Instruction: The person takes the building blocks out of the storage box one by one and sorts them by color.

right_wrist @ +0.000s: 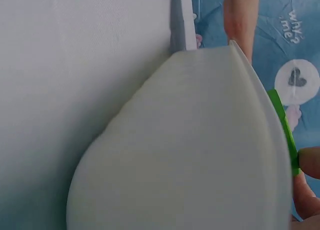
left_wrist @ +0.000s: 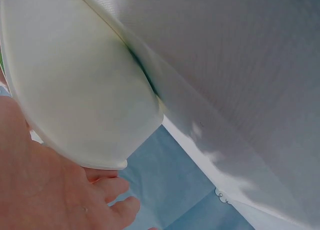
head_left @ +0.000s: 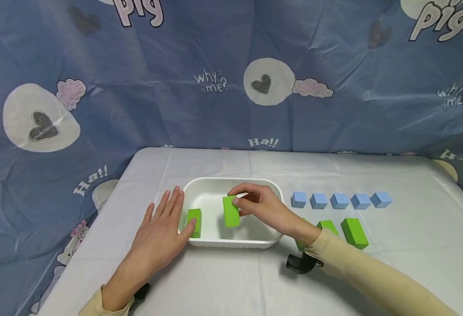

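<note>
A white tray (head_left: 231,180) sits mid-table and fills both wrist views: its outer wall (left_wrist: 80,89) beside my left palm, and its outer wall (right_wrist: 190,150) in the right wrist view. My right hand (head_left: 239,199) reaches into it and pinches a green block (head_left: 230,212) standing on end; the block's edge (right_wrist: 286,132) shows over the rim. A second green block (head_left: 194,222) lies at the tray's left side. My left hand (head_left: 160,230) lies flat on the table against the tray's left rim, fingers straight, thumb by that block.
Several blue cubes (head_left: 340,200) form a row right of the tray. Two green blocks (head_left: 354,232) lie in front of them, with a third partly hidden behind my right wrist. A blue printed cloth (head_left: 215,87) hangs behind the white table (head_left: 413,228).
</note>
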Demonstrator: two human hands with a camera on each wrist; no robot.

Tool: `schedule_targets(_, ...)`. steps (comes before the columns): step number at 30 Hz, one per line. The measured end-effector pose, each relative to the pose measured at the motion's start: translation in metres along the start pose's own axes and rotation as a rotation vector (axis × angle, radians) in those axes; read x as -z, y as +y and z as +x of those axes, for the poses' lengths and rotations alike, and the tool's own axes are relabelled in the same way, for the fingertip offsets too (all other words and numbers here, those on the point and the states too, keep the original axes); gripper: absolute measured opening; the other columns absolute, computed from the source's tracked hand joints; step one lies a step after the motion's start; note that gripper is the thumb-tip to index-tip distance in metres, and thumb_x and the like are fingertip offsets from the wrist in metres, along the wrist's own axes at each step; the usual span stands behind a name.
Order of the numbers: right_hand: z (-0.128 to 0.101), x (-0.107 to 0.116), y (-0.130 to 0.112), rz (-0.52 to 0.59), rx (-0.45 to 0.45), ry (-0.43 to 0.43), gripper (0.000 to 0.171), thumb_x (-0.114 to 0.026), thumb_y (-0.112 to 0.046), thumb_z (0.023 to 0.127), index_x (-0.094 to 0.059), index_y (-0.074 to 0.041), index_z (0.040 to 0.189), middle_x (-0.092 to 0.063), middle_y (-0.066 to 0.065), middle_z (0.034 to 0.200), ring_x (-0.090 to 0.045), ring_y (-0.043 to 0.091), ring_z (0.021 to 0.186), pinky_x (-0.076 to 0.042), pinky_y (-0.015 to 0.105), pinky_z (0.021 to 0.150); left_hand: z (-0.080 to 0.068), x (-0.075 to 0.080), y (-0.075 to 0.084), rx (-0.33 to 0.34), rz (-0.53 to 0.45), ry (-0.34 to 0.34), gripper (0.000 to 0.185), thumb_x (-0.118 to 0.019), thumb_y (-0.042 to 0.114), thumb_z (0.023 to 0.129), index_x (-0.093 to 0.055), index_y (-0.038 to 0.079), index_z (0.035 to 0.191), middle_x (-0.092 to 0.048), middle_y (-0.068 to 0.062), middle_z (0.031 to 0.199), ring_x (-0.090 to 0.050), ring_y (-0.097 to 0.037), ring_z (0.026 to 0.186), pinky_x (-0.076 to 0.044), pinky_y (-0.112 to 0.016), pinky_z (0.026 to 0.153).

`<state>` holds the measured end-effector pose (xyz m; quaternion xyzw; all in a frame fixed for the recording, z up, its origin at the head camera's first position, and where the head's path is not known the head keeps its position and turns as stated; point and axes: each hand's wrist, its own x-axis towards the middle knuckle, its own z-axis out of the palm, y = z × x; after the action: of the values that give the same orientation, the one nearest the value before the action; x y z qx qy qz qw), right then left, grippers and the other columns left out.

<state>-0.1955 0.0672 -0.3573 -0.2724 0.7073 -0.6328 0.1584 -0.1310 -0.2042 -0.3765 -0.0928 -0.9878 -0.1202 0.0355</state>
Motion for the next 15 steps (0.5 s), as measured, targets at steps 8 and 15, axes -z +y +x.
schedule_targets(8, -0.016, 0.021, -0.007, -0.035, -0.027, 0.049, 0.025, -0.062, -0.018, 0.099, -0.065, -0.012, 0.123, -0.063, 0.010, 0.119, -0.063, 0.027, 0.102, -0.055, 0.041, 0.086, 0.000, 0.001, 0.000, -0.002, -0.017, -0.008, 0.080, -0.039, 0.056, 0.100, -0.017, 0.004, 0.157, -0.010, -0.010, 0.164, -0.006, -0.029, 0.150, -0.006, -0.060, 0.114)
schedule_targets(15, -0.030, 0.040, -0.010, -0.101, -0.053, 0.111, 0.025, -0.062, -0.023, 0.099, -0.065, -0.016, 0.123, -0.063, 0.008, 0.121, -0.063, 0.027, 0.104, -0.055, 0.041, 0.086, 0.001, 0.000, 0.000, -0.002, -0.024, -0.011, 0.080, -0.039, 0.056, 0.100, -0.017, 0.004, 0.157, -0.010, -0.011, 0.164, -0.006, -0.030, 0.150, -0.006, -0.060, 0.114)
